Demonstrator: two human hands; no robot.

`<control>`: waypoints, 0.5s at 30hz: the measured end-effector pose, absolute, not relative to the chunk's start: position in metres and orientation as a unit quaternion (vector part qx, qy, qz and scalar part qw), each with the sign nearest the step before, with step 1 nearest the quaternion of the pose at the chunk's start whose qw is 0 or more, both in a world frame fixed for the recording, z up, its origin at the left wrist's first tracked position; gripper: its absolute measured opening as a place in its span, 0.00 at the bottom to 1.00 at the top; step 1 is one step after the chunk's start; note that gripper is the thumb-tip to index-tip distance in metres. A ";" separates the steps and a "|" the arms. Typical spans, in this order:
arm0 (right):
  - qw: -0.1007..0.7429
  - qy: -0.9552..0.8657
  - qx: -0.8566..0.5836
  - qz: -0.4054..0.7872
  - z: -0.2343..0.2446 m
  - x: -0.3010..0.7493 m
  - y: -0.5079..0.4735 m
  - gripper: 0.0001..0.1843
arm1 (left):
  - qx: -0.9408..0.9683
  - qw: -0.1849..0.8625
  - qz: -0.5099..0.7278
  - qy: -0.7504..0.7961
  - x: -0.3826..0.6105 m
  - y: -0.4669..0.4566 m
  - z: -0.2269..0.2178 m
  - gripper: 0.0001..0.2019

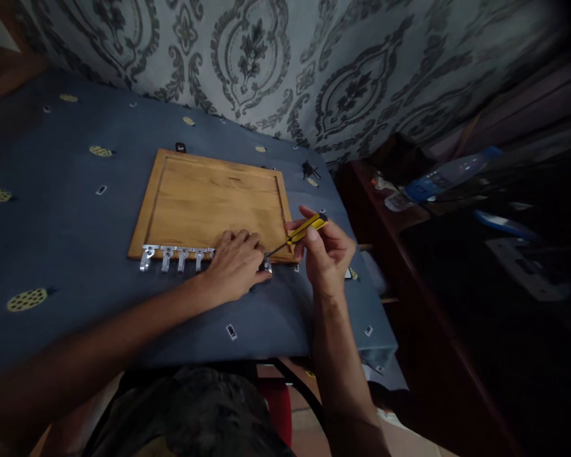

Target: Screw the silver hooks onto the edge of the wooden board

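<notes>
A wooden board (209, 197) with a raised frame lies on a blue patterned tablecloth (66, 222). Several metal hooks (171, 257) line its near edge. My right hand (326, 251) is closed around a yellow-and-black screwdriver (301, 233), whose tip points down-left at the board's near right edge. My left hand (235, 263) rests with curled fingers on that edge, pressing down beside the screwdriver tip; what is under its fingers is hidden.
A small black object (309, 169) lies on the cloth past the board's far right corner. To the right stands a dark wooden shelf (409, 222) with a plastic bottle (450, 174). Patterned wallpaper (266, 57) rises behind the table.
</notes>
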State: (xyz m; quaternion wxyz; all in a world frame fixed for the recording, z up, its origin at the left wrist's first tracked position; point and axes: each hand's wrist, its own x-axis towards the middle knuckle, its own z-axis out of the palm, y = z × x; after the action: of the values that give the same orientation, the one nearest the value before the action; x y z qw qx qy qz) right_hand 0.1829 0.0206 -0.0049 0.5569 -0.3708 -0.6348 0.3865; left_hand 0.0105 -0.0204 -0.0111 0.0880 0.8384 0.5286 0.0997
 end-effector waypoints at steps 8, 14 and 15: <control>0.596 -0.615 -0.377 0.353 -0.004 0.180 0.021 0.16 | 0.841 0.097 0.097 0.524 0.010 -0.020 -0.010 0.17; 0.632 -0.596 -0.386 0.310 -0.006 0.180 0.022 0.16 | 0.839 0.101 0.100 0.525 0.010 -0.019 -0.011 0.18; 0.630 -0.598 -0.389 0.308 -0.006 0.179 0.022 0.16 | 0.839 0.100 0.099 0.526 0.010 -0.020 -0.011 0.18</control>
State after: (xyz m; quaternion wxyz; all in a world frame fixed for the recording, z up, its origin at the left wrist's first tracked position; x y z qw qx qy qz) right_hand 0.1793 0.0221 -0.0058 0.6297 -0.3890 -0.5978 0.3078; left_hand 0.0096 -0.0195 -0.0108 0.1000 0.8388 0.5259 0.0989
